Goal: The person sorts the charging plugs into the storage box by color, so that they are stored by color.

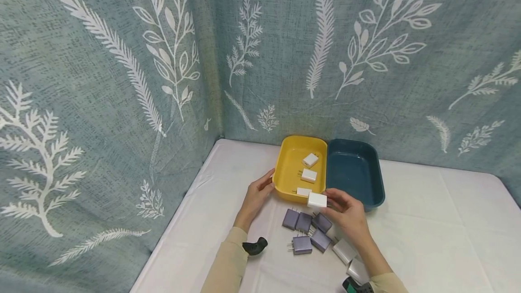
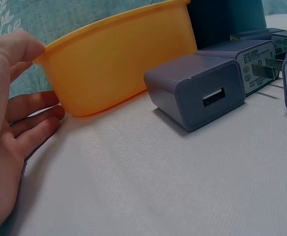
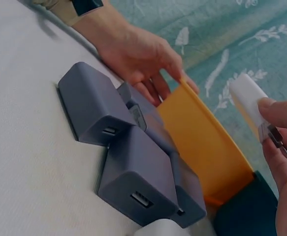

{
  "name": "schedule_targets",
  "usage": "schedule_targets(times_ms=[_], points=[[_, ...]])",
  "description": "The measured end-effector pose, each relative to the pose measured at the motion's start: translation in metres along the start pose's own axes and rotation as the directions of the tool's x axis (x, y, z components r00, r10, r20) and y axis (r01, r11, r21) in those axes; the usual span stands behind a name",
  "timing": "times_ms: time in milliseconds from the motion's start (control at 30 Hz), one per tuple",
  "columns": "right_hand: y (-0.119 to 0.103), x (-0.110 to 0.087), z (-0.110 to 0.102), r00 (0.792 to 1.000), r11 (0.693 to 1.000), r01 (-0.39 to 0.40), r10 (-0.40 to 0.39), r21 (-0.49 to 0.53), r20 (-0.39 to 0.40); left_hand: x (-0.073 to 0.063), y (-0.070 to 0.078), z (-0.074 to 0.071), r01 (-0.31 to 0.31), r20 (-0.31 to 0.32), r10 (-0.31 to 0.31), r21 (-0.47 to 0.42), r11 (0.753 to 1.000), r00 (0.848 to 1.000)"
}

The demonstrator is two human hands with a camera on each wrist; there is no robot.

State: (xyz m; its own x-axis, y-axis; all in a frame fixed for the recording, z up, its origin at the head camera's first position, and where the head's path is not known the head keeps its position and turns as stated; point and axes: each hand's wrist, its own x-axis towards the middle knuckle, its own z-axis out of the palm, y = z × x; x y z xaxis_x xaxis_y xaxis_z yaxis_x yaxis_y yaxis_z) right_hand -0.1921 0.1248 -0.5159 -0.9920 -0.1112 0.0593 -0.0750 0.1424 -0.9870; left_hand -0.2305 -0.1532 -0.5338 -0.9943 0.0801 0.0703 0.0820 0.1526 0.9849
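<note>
In the left wrist view, the left hand [image 2: 3,130] is cut off at nine o'clock; print [image 2: 254,56] on a purple charger [image 2: 246,64] at two is too small to read. In the right wrist view, a pale charger [image 3: 163,228] (barely showing) is cropped at six.

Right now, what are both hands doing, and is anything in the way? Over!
Right hand: pinching white plug. Left hand: touching yellow tray. Purple plugs: in front of yellow tray, seemingly not blocking.

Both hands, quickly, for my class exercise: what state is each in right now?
Left hand: open, fingers touching the yellow tray at its edge.
Right hand: closed, holding a white charger between thumb and fingers.
</note>
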Motion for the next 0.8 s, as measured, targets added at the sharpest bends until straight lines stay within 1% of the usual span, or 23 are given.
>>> schedule_targets(times_ms=[267,600,800], points=[[-0.003,0.003,0.006,1.000,1.000,0.013,-0.013,0.009,-0.004,0.000,-0.001,0.000,-0.012,-0.005,0.012,0.001,1.000,1.000],[-0.005,0.006,0.009,1.000,1.000,-0.004,0.004,-0.011,-0.019,0.000,-0.001,0.000,-0.011,-0.003,0.011,-0.002,1.000,1.000],[-0.006,0.009,0.011,1.000,1.000,0.009,-0.009,-0.010,-0.016,-0.001,-0.001,-0.001,-0.021,0.005,0.021,-0.001,1.000,1.000]])
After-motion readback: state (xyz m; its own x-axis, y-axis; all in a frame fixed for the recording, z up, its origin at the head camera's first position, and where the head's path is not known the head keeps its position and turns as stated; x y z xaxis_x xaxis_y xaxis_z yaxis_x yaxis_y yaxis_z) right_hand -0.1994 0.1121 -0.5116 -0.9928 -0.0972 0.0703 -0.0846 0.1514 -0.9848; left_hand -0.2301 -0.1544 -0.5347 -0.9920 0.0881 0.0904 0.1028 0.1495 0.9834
